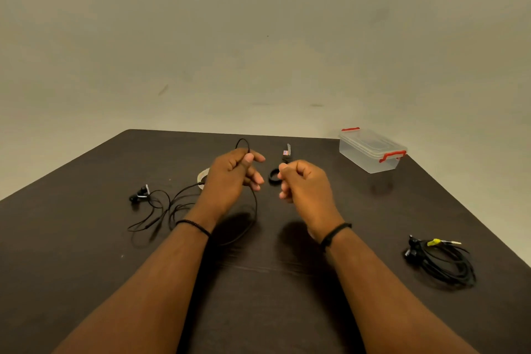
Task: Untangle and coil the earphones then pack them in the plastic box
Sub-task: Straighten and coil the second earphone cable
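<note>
While its earbuds lie on the worktop (86,253) well to the left, the black earphone cable (255,204) rises to the left hand (230,178), which pinches it between thumb and fingers so that a small loop stands up above the knuckles. From the underside of that hand the cable drops in a long curve to the worktop beside the left wrist, then trails leftward in loose, overlapping loops to the earbuds (139,194). The right hand (301,184) hovers just beside the left, apart from it, with its fingers curled in; whether it pinches anything cannot be told. Both wrists carry a thin dark band.

Between and just beyond the two hands lies a pair of scissors (280,165) with black handles, partly hidden by the right hand's fingers. A pale roll of tape (202,175) peeks out behind the left hand. Near the right forearm, a second set of earphones (442,261) lies bundled on the worktop with a yellow tag near its plug. At the far right corner stands the clear plastic box (370,152), lid on, with red clips.
</note>
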